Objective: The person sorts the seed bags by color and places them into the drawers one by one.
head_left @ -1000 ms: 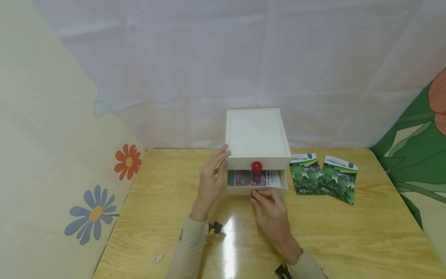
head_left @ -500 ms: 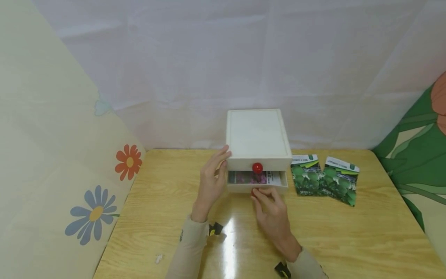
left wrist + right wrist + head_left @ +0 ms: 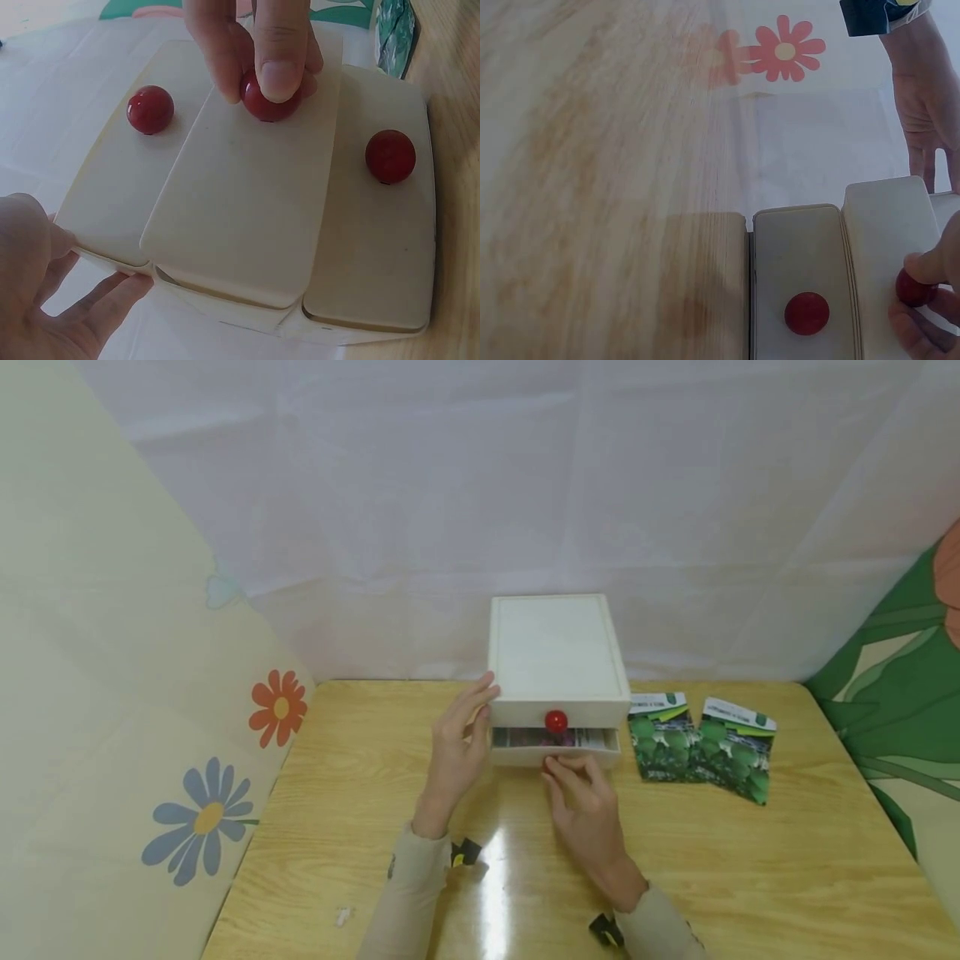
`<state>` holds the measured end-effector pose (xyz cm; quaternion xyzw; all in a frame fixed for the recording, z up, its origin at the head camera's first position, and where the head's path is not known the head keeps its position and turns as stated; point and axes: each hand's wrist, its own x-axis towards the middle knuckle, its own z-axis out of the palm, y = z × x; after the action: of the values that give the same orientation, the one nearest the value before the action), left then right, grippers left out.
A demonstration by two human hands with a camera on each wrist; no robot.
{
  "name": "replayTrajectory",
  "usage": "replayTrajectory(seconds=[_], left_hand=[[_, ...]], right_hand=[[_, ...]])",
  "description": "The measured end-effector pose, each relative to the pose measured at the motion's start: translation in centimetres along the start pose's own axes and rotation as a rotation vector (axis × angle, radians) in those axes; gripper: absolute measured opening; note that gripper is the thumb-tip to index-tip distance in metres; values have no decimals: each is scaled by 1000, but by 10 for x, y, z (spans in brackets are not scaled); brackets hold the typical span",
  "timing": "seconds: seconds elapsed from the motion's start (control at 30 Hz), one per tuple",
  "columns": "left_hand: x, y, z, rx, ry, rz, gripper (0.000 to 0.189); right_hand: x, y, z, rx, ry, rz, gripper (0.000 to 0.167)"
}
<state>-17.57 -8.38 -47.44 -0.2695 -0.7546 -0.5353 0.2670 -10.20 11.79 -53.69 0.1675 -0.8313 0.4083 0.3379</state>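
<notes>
There's your right hand [image 3: 592,827], pinching the round, glossy red knob [image 3: 262,109] of the middle drawer [image 3: 517,759], which juts out just below and right of the head frame's centre. Your left hand [image 3: 455,752], fingers extended, rests against the smooth, boxy white cabinet [image 3: 558,647]. Two printed packets [image 3: 662,743] lie at right on the wood-grained tabletop [image 3: 757,868]; a creased pale backdrop [image 3: 420,510] fills the top.

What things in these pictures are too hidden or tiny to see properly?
Head view: part of the printed thing inside the middle drawer, hidden by the top drawer.
Left wrist view: insides of the top drawer and bottom drawer; their fronts hide them.
Head view: small letters on the green packets, too blurred.
Head view: the pale scrap, too tiny.
</notes>
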Motion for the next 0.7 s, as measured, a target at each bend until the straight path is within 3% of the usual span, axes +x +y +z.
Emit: replayTrajectory(seconds=[0.27,0.47,0.7], left_hand=[[1,0,1,6,11,30,30],[0,0,1,8,5,6,31],[1,2,0,12,-11,-14,29]], right_hand=[[7,2,3,-14,9,6,28],[11,5,6,-18,3,11,28],[14,9,11,-4,51,-17,29]])
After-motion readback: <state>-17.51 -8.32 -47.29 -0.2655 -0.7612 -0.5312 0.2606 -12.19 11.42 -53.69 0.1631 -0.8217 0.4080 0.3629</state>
